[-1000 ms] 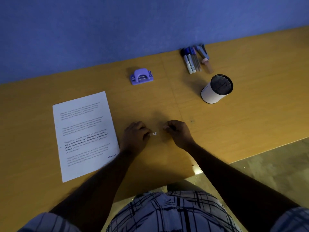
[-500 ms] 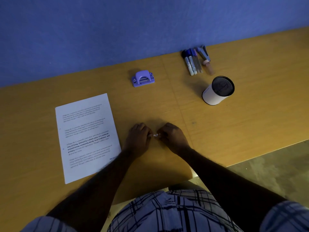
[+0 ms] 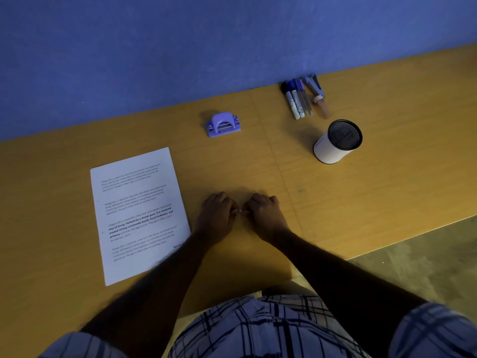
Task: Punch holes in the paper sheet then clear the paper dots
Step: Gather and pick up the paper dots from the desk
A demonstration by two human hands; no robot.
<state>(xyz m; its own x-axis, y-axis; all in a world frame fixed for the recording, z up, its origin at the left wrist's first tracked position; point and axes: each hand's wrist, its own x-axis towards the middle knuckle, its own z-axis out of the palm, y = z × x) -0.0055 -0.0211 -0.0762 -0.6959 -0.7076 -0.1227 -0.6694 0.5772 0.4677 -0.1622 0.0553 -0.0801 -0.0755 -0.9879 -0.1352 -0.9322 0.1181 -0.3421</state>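
A wide yellow-brown wooden surface (image 3: 361,202) runs beneath a blue wall. A printed paper sheet (image 3: 139,215) lies flat on it, slightly turned, and serves as the reference point here.

Just right of the sheet's lower half, a person's left hand (image 3: 216,218) and right hand (image 3: 265,218) rest knuckles-up and side by side. The left forearm crosses the sheet's near right corner. Both sets of fingers are curled, with their tips drawn together. It is unclear whether either hand is actually pinching.

Far right of the sheet's top edge, a white cylindrical cup (image 3: 333,148) stands upright, dark mesh showing inside its open mouth. Beyond it, against the wall, a cluster of pens and markers (image 3: 299,99) lies loose on the surface, outside the cup. A small purple hole punch (image 3: 223,124) sits just past the sheet's top right corner.

The tiny white paper dots (image 3: 240,210) lie between the two sets of fingertips.
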